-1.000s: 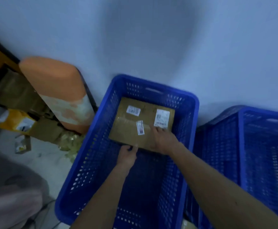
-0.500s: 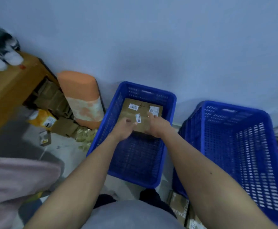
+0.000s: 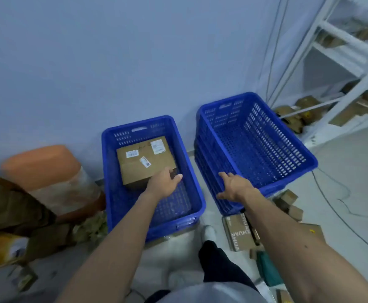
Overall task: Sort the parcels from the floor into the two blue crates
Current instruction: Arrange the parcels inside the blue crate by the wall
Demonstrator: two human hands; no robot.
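Left grip is loose with the thumb stuck out and holds nothing. It sits right at the near right corner of the cardboard parcel, can't tell if the fingertips touch it. The parcel lies flat, labels up, at the far end of the left blue crate. Right grip is spread wide over the near left corner of the right blue crate. A printed carton lies on the floor just beside that crate.

Parcel (flat, seemingly) in left crate
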